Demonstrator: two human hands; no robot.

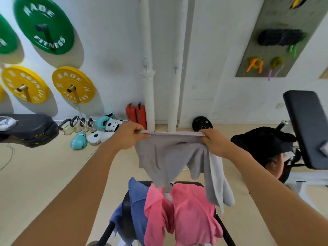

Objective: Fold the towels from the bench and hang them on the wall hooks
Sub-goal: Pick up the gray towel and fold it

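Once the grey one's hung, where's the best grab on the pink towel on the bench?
Probably its upper edge at the far end of the bench, coming down from above. The pink towel lies draped in loose folds over the pad, so that raised edge is free to pinch. The blue towel sits close on its left, so pinch toward the right.

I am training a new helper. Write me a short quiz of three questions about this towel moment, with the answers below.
1. True or false: both hands grip the gray towel.
2. Which towels lie on the bench? A) pink and blue B) green and white C) none
3. Fill in: the two wall hooks hold ____ towels.

Key:
1. True: left hand and right hand pinch its top edge.
2. A: pink towel, blue towel.
3. No.
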